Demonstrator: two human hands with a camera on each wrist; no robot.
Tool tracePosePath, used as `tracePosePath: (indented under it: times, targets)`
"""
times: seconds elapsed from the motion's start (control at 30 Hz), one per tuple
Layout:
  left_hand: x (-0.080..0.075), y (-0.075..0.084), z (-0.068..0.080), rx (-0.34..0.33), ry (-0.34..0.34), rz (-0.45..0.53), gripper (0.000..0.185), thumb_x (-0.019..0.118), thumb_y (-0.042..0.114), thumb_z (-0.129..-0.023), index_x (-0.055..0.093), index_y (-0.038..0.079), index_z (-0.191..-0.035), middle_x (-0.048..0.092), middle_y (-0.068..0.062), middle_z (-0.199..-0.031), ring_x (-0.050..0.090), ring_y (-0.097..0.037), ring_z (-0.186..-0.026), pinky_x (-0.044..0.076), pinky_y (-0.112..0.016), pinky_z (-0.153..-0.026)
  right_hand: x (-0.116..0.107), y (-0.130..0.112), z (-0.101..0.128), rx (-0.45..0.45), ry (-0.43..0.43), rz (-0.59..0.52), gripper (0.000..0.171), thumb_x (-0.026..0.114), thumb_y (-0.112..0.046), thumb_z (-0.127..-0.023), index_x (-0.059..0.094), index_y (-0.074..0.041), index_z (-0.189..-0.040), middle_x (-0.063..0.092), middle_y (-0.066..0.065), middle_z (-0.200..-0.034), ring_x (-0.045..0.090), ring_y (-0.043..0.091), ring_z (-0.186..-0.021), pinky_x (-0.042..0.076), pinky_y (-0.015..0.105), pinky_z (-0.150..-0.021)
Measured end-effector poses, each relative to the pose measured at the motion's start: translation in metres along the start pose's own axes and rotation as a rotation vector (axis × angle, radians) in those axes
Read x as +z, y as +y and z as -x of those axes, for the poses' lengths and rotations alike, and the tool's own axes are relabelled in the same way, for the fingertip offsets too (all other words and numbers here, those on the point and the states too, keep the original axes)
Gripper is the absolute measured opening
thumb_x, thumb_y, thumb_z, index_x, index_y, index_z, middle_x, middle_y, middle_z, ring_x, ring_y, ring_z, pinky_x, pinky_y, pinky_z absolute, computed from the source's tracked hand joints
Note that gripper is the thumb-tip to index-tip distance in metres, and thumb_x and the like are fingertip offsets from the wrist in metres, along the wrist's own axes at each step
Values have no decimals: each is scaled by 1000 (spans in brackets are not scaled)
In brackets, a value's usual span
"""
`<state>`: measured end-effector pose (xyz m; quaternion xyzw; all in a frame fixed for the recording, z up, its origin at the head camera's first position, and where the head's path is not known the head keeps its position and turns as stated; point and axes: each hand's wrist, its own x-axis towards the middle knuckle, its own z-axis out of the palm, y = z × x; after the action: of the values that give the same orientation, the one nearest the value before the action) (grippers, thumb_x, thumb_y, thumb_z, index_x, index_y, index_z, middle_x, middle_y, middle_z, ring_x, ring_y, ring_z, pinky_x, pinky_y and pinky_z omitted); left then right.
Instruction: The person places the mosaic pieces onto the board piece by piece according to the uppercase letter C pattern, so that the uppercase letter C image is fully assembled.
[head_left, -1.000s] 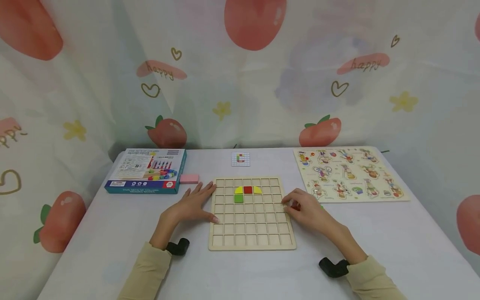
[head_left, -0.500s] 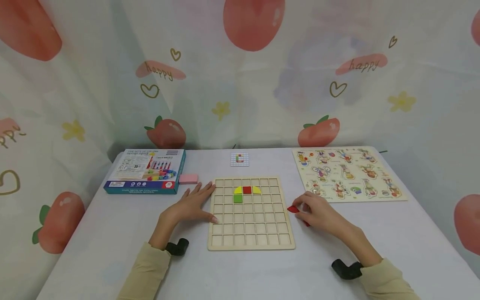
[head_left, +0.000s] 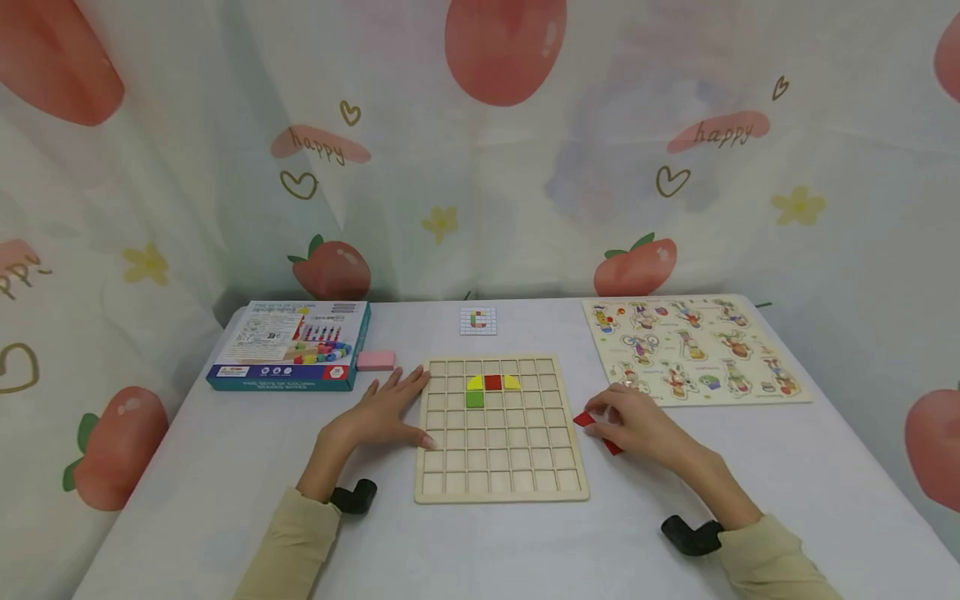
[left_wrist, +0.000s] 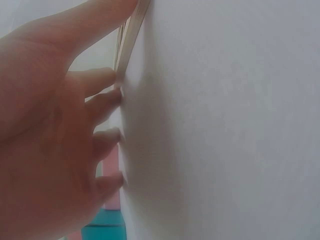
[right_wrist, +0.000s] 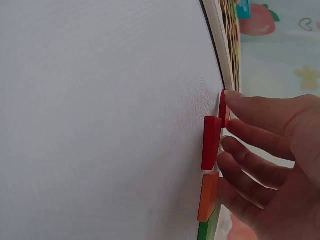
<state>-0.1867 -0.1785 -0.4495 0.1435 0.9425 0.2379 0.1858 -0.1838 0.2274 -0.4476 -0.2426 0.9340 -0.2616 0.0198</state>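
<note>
A wooden grid board (head_left: pixel 501 467) lies in the middle of the table. It holds two yellow quarter-round tiles (head_left: pixel 476 382), a red tile (head_left: pixel 492 382) and a green tile (head_left: pixel 475 399). My left hand (head_left: pixel 384 412) lies flat on the table with its straight fingers against the board's left edge (left_wrist: pixel 131 40). My right hand (head_left: pixel 632 423) rests on the table just right of the board. Its lightly bent fingers (right_wrist: pixel 250 137) touch a row of loose pieces: a small red piece (right_wrist: pixel 222 107), a longer red piece (right_wrist: pixel 211 142), an orange piece (right_wrist: pixel 207 196) and a green piece (right_wrist: pixel 204 231).
A blue toy box (head_left: pixel 288 343) and a pink block (head_left: pixel 375 360) sit at the back left. A small pattern card (head_left: pixel 477 321) lies behind the board. A wooden animal puzzle (head_left: pixel 693 350) lies at the back right. A fruit-print curtain hangs behind the table.
My right hand has drawn back from the board's right edge onto the table beside it, and red pieces now show under its fingers. The left hand has stayed put.
</note>
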Motion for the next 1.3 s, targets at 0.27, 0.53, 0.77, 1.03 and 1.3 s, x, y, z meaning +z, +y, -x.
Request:
tracePosePath:
  times: [0.27,0.53,0.77,1.03,1.3]
  targets:
    - [2,-2,-1,5,12,-6,112,83,55,-79,23,14,-165,12,-8,-174,-1,-39,-160,-5,-63,-126,5,0,-6,9,-4,17,14,80,-9,-87,73,-9,-99,65,-3,-92,50,9,-75,45,23,-63]
    - [0,0,-3,-17,7,-3,112,84,52,-80,23,16,-165,13,-5,-174,-1,-36,-161,-4,-62,-127,-2,-2,-2,16,-13,25,20,81,-14,-88,73,-8,-105,67,-3,-97,56,13,-85,50,27,-71]
    - [1,-2,-3,-22,11,-12,112,84,54,-79,23,17,-165,13,-4,-174,-1,-36,-161,-4,-62,-127,-10,5,9,43,6,28,23,82,-11,-86,74,-8,-107,67,-2,-96,56,16,-85,50,26,-70]
    - [2,-2,-2,-21,2,-3,111,84,52,-80,23,16,-165,12,-5,-174,-1,-36,-161,-4,-63,-127,-20,21,19,98,10,65,24,81,-12,-87,74,-7,-109,71,3,-103,60,17,-87,55,29,-75]
    - [-1,0,-2,-23,-1,3,111,84,53,-80,22,16,-165,12,-5,-174,-2,-36,-161,-4,-62,-127,-30,33,29,103,-10,66,21,80,-9,-86,75,-4,-106,69,2,-96,56,15,-82,50,24,-66]
